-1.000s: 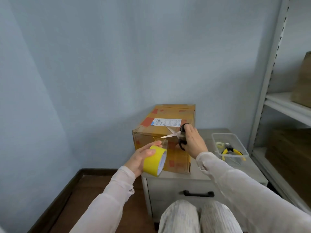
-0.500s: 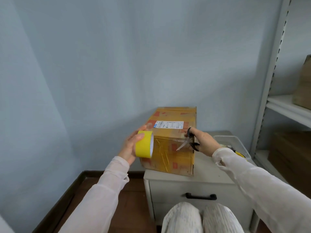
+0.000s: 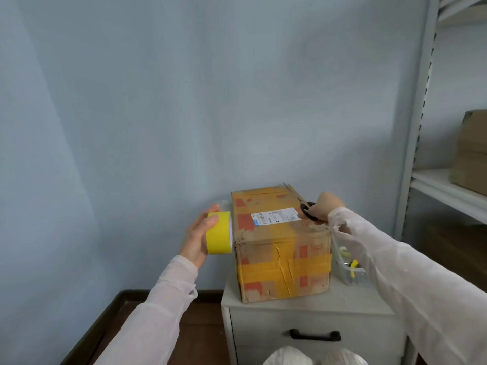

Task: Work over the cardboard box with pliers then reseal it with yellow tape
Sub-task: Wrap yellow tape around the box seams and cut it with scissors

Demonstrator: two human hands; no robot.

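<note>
A worn cardboard box (image 3: 282,262) with a white label and yellow tape bands stands on a grey cabinet (image 3: 311,327). My left hand (image 3: 196,239) holds a roll of yellow tape (image 3: 219,232) just left of the box's upper left edge. My right hand (image 3: 325,208) grips black-handled scissors (image 3: 307,210) at the box's top right edge, blades pointing along the far side. Yellow-handled pliers (image 3: 353,267) lie in a clear bin to the right of the box, partly hidden by my right sleeve.
The clear plastic bin (image 3: 347,275) stands on the cabinet right of the box. A grey metal shelf unit (image 3: 421,127) holds cardboard boxes (image 3: 471,148) at the right. The blue wall is close behind; dark wood floor lies lower left.
My left hand carried the tape roll from in front of the box to its left side. My right hand moved the scissors up to the box's top right edge. The view shifted left.
</note>
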